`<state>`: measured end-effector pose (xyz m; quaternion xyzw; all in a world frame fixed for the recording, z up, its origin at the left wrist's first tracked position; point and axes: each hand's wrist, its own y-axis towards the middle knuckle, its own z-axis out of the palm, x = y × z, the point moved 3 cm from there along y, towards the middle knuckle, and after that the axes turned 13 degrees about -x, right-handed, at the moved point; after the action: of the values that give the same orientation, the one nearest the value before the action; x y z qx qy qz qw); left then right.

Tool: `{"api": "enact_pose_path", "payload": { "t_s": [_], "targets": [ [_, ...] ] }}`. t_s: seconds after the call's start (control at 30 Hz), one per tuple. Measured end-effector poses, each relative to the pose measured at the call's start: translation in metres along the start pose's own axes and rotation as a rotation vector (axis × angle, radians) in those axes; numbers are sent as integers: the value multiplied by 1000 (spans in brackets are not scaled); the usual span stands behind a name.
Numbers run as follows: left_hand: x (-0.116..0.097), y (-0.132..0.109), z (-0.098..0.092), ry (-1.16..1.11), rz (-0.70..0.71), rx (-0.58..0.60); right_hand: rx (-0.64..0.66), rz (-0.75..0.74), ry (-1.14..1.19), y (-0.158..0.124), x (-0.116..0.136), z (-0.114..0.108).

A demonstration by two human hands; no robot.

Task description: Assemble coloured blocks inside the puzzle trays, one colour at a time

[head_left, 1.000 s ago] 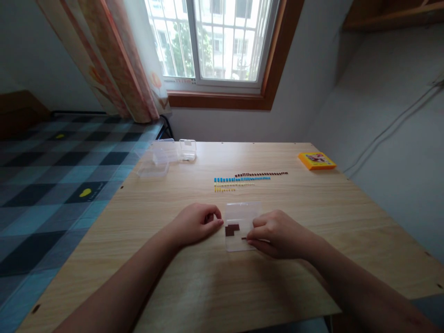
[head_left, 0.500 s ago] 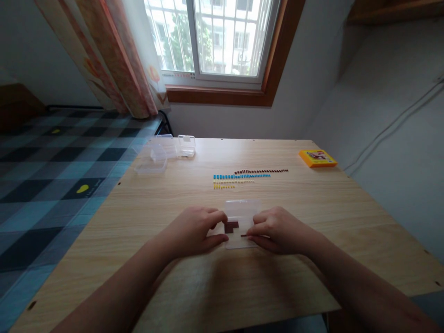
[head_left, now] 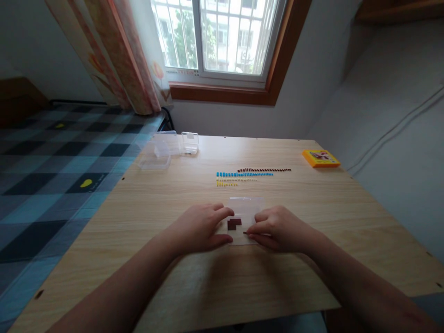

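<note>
A clear plastic box or tray [head_left: 245,204] lies before me, with a few dark brown building bricks [head_left: 234,224] at its left side. My left hand [head_left: 203,229] rests beside the tray's left edge, thumb and forefinger apart around the brown bricks and holding nothing. Between the thumb and fingertips of my right hand [head_left: 274,230] is a small dark brown brick [head_left: 245,232], its tip showing over the tray's right half. The rest of that brick is hidden by the fingers.
Beyond the tray run rows of small brown pieces [head_left: 265,170], blue pieces [head_left: 243,175], pale pieces [head_left: 239,179] and yellow pieces [head_left: 225,184]. Clear plastic boxes [head_left: 157,159] stand back left on the wooden table [head_left: 166,286]; a yellow box [head_left: 321,158] lies back right.
My left finger and thumb have spread wider. The brown brick in my right hand has turned slightly, and less of it shows. The whole view has shifted a little.
</note>
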<state>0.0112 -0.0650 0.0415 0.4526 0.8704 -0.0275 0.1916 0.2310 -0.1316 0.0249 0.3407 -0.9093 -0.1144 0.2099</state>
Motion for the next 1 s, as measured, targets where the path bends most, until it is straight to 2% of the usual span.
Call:
{"api": "enact_pose_path", "payload": {
  "t_s": [0.33, 0.53, 1.0],
  "targets": [
    [-4, 1, -1, -37, 13, -11, -28, 18, -34, 1, 3, 3],
    [-4, 1, 0, -26, 24, 3, 4, -23, -31, 1, 4, 3],
    [-3, 0, 6, -9, 55, -39, -21, 29, -68, 1, 3, 6]
  ]
}}
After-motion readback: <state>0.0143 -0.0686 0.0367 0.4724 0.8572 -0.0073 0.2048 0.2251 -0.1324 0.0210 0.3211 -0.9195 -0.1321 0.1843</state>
